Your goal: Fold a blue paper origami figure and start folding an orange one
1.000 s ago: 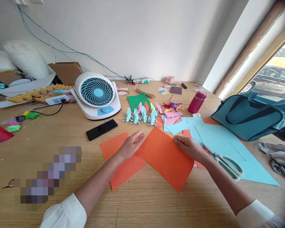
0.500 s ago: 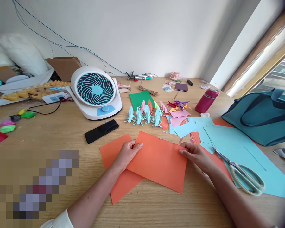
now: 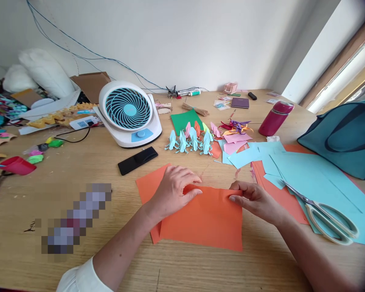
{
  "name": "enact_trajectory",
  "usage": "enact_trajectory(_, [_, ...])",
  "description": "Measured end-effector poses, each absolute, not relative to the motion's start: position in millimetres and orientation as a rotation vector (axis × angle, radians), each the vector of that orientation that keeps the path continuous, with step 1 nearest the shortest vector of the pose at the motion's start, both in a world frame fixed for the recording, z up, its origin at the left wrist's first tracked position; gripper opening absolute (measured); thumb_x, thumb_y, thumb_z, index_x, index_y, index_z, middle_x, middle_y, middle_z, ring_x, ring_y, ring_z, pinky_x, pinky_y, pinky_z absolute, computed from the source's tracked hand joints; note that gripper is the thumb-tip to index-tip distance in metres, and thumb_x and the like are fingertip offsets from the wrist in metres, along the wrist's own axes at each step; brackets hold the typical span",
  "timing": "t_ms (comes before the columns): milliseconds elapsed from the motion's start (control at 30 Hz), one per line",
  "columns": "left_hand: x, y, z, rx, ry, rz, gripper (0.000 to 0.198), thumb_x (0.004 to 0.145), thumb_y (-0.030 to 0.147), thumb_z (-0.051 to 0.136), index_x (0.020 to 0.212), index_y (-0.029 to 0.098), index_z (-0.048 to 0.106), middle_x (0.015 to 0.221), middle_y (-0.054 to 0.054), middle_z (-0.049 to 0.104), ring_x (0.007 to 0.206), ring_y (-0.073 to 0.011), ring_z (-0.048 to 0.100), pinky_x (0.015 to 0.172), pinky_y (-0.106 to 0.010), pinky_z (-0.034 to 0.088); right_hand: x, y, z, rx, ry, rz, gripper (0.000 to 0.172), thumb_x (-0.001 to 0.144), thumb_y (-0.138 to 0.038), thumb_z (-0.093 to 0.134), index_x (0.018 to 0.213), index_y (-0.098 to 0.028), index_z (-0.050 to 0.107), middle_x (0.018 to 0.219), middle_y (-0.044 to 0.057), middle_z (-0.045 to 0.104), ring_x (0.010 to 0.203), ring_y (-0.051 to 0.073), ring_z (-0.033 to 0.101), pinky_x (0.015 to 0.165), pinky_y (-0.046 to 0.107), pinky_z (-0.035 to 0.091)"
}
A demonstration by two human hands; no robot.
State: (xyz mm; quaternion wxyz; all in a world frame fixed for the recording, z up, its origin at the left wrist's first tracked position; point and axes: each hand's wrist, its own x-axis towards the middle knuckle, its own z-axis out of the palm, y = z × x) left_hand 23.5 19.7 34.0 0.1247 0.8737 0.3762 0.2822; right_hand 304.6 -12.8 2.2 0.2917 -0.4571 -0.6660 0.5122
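An orange paper sheet (image 3: 202, 219) is held nearly level above the table, its upper edge slightly uneven. My right hand (image 3: 252, 198) pinches its upper right corner between thumb and fingers. At the upper left edge is my left hand (image 3: 174, 190), thumb in front of the sheet and fingers curled over its top. A second orange sheet (image 3: 144, 188) lies beneath on the left, partly covered by my left hand and the held sheet. Scissors (image 3: 325, 215) with pale handles rest on light blue paper (image 3: 322, 182), right of my right hand.
Folded light blue paper figures (image 3: 194, 142) stand beyond the sheets, near a green sheet (image 3: 182, 121). A white fan (image 3: 127, 109) and black phone (image 3: 138, 160) are to the left. A magenta flask (image 3: 275, 117) and teal bag (image 3: 343, 140) stand at right.
My left hand has shifted right along the sheet's upper edge, its fingers now over the top. The held sheet has turned from tilted to nearly level. The camera view has shifted slightly.
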Motion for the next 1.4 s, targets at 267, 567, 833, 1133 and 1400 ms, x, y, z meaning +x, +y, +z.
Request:
enact_trajectory(267, [32.8,10.9,19.4,2.247,1.066,0.585,0.014,0.09,0.015,0.059,0.076,0.019,0.063,0.077,0.003,0.066,0.071,-0.0111,0.059,0.065,-0.023,0.039,279.8,-18.7,12.4,-1.323,-1.96,1.047,0.005,0.088,-0.029,0.063,0.087,-0.023,0.064,0.087,0.001,0.064,0.082,0.017,0.055,0.072,0.028,0.044])
enact_trajectory(567, [38.1,6.9,9.8,2.221,1.069,0.483,0.022,0.095,0.02,0.049,0.077,0.019,0.062,0.079,0.001,0.066,0.071,-0.0126,0.06,0.065,-0.024,0.04,274.8,-19.6,3.7,-1.335,-2.032,1.102,0.023,0.094,-0.031,0.051,0.077,-0.021,0.062,0.077,0.001,0.062,0.07,0.015,0.053,0.062,0.027,0.041])
enact_trajectory(833, [40.7,1.2,6.5,2.301,1.108,0.478,0.032,0.099,0.028,0.039,0.074,0.019,0.058,0.071,0.001,0.058,0.062,-0.0123,0.052,0.059,-0.025,0.035,268.8,-20.6,-4.0,-1.309,-2.017,1.144,0.026,0.092,-0.037,0.053,0.074,-0.02,0.061,0.069,0.0,0.058,0.061,0.013,0.047,0.053,0.025,0.036])
enact_trajectory(1133, [34.3,8.1,4.0,2.292,1.127,0.505,0.021,0.091,0.029,0.057,0.073,0.019,0.059,0.073,0.002,0.061,0.067,-0.0118,0.055,0.061,-0.023,0.034,278.9,-15.3,-5.3,-1.393,-1.873,1.251,0.043,0.093,-0.056,0.049,0.075,-0.019,0.064,0.067,0.0,0.056,0.061,0.014,0.047,0.052,0.026,0.033])
enact_trajectory(1400, [32.5,14.1,1.6,2.178,1.239,0.572,0.031,0.093,0.03,0.048,0.065,0.018,0.055,0.062,0.002,0.054,0.058,-0.0111,0.048,0.056,-0.023,0.03,301.7,-8.2,-4.0,-1.39,-1.582,1.417,0.045,0.085,-0.063,0.061,0.105,-0.024,0.072,0.108,0.008,0.069,0.106,0.029,0.061,0.082,0.035,0.05])
